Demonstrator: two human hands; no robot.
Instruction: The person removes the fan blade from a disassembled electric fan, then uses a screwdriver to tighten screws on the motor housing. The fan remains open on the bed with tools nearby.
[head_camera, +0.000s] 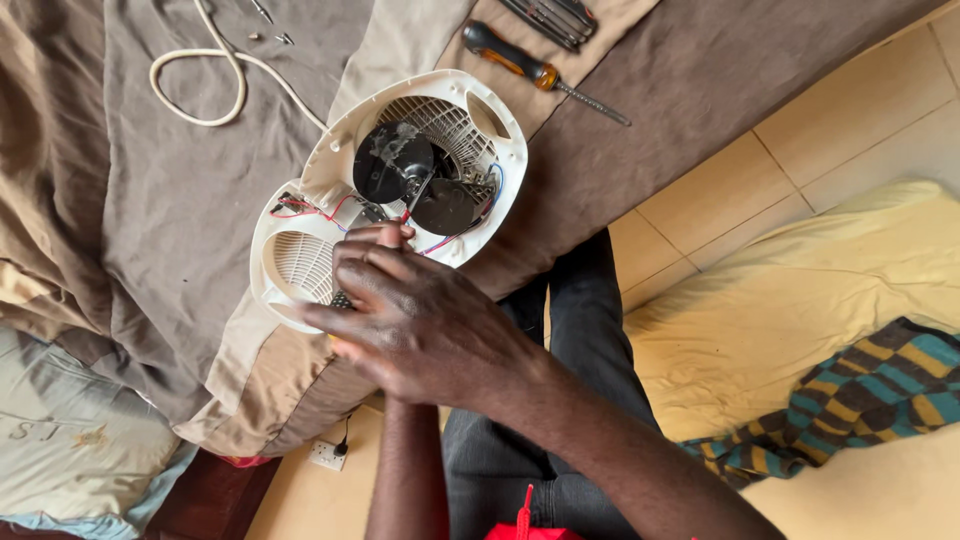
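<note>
An opened white fan heater casing (500, 140) lies on a brown bedsheet (170, 200). Inside it I see a black fan blade (395, 165), a grille and thin red and blue wires (310, 210). My right hand (420, 320) rests over the casing's near edge, its curled fingers pressing on the parts by the wires. My left hand (342, 350) lies beneath the right one, against the casing's lower rim, and is mostly hidden. I cannot see what its fingers hold.
An orange-and-black screwdriver (520, 62) lies past the heater, with more tools (555, 18) at the top edge. A white cable (215, 70) loops at upper left near small screws (285, 38). On the tiled floor are a socket (328, 455), yellow cloth (800, 300) and striped cloth (870, 390).
</note>
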